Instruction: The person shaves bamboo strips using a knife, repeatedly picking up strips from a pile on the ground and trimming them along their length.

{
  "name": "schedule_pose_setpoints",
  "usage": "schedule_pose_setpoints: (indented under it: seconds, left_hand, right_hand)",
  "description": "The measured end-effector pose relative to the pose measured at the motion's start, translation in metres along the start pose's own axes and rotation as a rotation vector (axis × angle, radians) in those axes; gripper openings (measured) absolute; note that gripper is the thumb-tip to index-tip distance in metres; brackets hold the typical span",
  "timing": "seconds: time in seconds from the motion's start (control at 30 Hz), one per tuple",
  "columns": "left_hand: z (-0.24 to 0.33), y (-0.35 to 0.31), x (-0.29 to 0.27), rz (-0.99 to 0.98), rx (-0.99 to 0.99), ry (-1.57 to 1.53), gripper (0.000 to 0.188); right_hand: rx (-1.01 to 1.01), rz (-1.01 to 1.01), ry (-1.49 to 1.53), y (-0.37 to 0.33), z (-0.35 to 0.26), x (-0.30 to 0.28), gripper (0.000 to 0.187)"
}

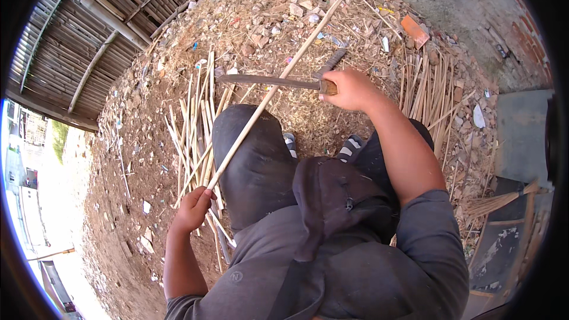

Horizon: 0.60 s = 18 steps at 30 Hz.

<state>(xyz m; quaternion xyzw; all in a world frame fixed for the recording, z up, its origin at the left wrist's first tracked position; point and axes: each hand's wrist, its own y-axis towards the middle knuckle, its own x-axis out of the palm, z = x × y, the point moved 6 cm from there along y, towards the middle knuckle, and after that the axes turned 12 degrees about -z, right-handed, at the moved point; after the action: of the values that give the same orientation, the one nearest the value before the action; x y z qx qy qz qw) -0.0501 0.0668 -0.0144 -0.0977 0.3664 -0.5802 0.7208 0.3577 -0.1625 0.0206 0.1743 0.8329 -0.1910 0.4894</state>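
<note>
Head view: the left hand point(191, 208) is gripping the near end of a long pale stick point(278, 80) lying across the left knee, while the right hand point(349, 90) is closing round a knife point(269, 82) whose blade is crossing the stick. To shave cleanly, I judge the blade should be staying shallow and moving away from the knee, toward the split strips point(198, 124) on the ground.

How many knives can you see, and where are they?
2. One long knife is in the right hand, its blade lying across the bamboo stick that the left hand holds. Another knife lies on the ground just behind. Litter may hide others.
</note>
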Motion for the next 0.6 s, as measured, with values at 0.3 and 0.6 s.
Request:
schedule_pose_setpoints:
  seconds: [0.3, 0.6]
  left_hand:
    - [0.036, -0.018, 0.006, 0.361, 0.008, 0.398, 0.035]
    - [0.036, -0.021, 0.013, 0.319, 0.007, 0.318, 0.039]
  right_hand:
    - [-0.013, -0.157, 0.012, 0.002, -0.013, 0.006, 0.043]
    - [-0.111, -0.022, -0.061, -0.001, -0.015, 0.011, 0.035]
